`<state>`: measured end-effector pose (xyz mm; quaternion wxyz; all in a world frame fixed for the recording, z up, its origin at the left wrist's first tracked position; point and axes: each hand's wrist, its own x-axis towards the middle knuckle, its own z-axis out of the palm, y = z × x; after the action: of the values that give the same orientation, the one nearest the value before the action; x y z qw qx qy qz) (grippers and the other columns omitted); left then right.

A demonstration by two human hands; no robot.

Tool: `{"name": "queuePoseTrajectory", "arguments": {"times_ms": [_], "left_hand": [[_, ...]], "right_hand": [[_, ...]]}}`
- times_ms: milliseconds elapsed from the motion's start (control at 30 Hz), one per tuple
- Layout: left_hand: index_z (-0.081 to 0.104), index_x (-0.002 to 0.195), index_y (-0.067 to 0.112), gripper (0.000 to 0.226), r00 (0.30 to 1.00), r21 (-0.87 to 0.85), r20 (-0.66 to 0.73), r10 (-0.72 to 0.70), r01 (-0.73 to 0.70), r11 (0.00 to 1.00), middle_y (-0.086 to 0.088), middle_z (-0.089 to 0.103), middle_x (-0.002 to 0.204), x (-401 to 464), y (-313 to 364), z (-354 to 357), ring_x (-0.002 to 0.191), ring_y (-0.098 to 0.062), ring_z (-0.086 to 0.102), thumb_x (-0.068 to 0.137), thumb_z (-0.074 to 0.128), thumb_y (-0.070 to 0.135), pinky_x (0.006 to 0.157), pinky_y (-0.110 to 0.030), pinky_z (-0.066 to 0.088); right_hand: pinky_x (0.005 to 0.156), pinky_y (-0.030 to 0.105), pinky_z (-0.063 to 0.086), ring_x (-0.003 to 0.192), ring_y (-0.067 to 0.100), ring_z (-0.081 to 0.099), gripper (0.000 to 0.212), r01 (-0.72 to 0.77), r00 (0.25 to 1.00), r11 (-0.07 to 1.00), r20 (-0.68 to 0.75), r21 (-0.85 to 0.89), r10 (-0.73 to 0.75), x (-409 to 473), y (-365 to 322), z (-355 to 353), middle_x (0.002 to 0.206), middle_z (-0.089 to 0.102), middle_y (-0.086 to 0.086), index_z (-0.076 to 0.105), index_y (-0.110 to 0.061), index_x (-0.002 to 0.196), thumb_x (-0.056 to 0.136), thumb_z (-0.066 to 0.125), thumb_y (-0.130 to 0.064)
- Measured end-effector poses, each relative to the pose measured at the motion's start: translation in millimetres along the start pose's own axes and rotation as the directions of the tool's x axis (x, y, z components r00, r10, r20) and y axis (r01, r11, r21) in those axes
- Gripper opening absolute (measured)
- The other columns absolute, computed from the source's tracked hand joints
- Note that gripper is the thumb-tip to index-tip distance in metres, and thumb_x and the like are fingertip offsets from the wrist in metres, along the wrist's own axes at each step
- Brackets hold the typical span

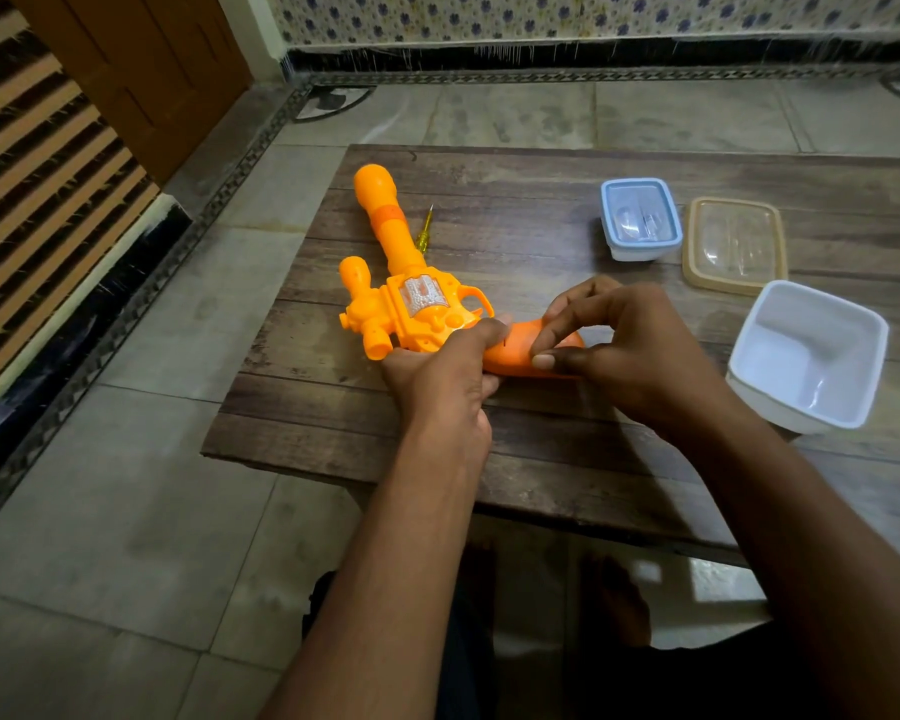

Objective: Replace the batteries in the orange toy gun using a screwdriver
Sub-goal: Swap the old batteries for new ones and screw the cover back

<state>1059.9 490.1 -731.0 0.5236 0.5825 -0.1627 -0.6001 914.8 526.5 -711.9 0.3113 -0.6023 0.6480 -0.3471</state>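
On the wooden table [541,210], near its front edge, both hands' fingers [562,317] hold the toy gun [411,298] grip.

Grip of the orange toy gun [417,298] mostly hidden under the left hand [440,379] and right hand [630,350]; battery cover and screw not discernible. Screwdriver [424,232] handle partly hidden behind the barrel. Contents of the lidded blue container [640,220] too blurred to identify; wooden table [541,200] cut off at right edge.
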Motion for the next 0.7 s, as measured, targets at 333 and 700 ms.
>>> {"name": "queuePoseTrajectory", "arguments": {"times_ms": [333,700], "left_hand": [[0.058,0.127,0.011,0.073,1.000,-0.043,0.001,-0.008,0.008,0.999,-0.011,0.075,0.110,0.1,0.3,1.2,0.093,-0.029,0.076,0.064,0.089,-0.011,0.071,-0.050,0.066],[0.056,0.134,0.010,0.081,1.000,-0.050,-0.007,-0.008,0.007,0.999,-0.014,0.073,0.118,1.9,-1.9,0.9,0.100,-0.034,0.075,0.063,0.091,-0.009,0.075,-0.056,0.065]], "right_hand": [[0.088,0.044,0.056,0.102,0.018,0.061,0.020,0.025,0.999,0.984,-0.021,-0.178,-0.029,-2.0,-9.5,2.2,0.105,0.063,-0.003,0.078,-0.026,0.081,0.079,0.085,-0.007],[0.091,0.037,0.051,0.102,0.020,0.063,0.017,-0.046,0.998,0.984,-0.049,-0.172,0.038,-3.8,-18.2,3.5,0.103,0.069,0.002,0.076,-0.022,0.073,0.077,0.084,-0.008]]}}
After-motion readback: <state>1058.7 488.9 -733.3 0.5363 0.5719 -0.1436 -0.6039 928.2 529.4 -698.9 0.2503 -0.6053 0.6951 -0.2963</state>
